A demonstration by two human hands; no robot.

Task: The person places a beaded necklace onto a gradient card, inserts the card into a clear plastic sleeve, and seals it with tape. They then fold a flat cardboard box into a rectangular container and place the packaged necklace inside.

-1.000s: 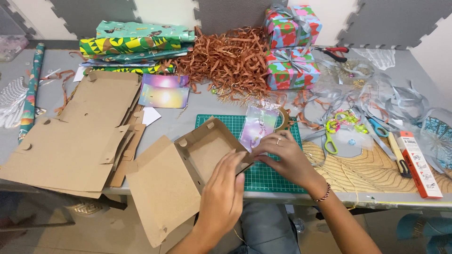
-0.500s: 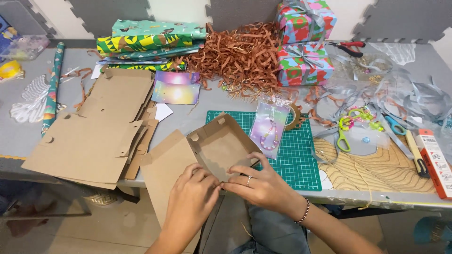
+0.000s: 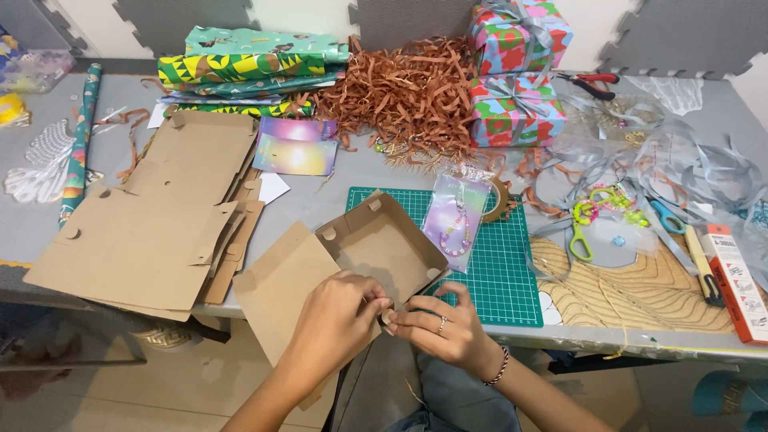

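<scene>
Landmark: green cutting mat [image 3: 504,272], lying near the front edge of the grey table [image 3: 376,172].
Cardboard box [image 3: 376,248]: open, brown, half folded, sitting on the mat's front-left corner; its flat lid panel [image 3: 280,288] hangs out to the left of the mat, over the table edge.
Left hand [image 3: 336,316]: in front of the mat's left corner, fingers curled shut, pinching the box's near wall at its front corner.
Right hand [image 3: 440,320]: at the mat's front edge, touching the left hand; thumb and fingers closed on the same front corner of the box, a ring on 1 finger and a bracelet at the wrist.
Clear packet [image 3: 456,216]: on the mat, just right of the box, with a bead string inside.
Flat cardboard sheets [image 3: 152,224]: a stack well left of the mat.
Brown paper shred [image 3: 408,92]: a heap behind the mat.
Wrapped gifts [image 3: 516,72]: 2 stacked, behind the mat and right of the shred.
Folded wrapping paper [image 3: 248,68]: behind the mat, to the left of the shred.
Green-handled scissors [image 3: 580,236]: just right of the mat.
</scene>
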